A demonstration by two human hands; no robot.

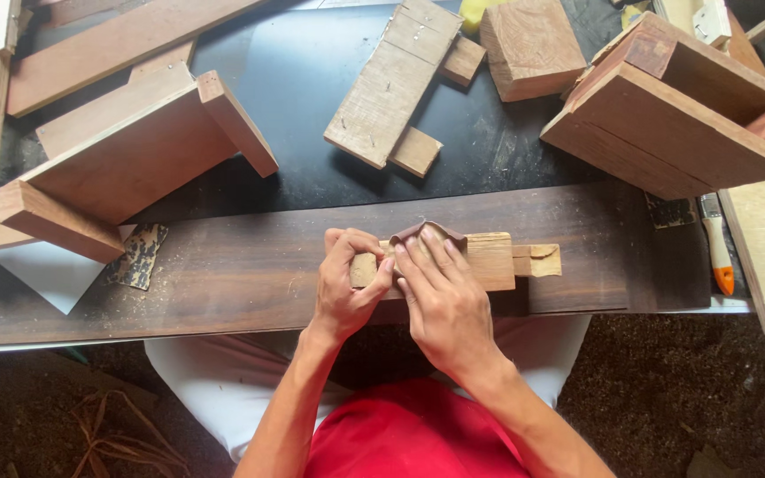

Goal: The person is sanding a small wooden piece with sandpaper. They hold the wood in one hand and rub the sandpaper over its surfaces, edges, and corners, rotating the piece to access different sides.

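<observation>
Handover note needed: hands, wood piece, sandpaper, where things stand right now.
Left hand: grips the left end of the small wooden piece, steadying it on the dark plank.
Right hand: fingers press a brown sandpaper scrap onto the piece's top.
Nearby: worn sandpaper sheet to the left on the plank, brush at the right edge, assembled wooden brackets behind.
Done: sawdust shows on the plank; how far the sanding has got cannot be told.

The person wears a bright red short-sleeved top and pale whitish trousers. Both forearms, the left hand point(344, 288) and the right hand point(443, 296) are bare: no gloves, rings or watch.
</observation>
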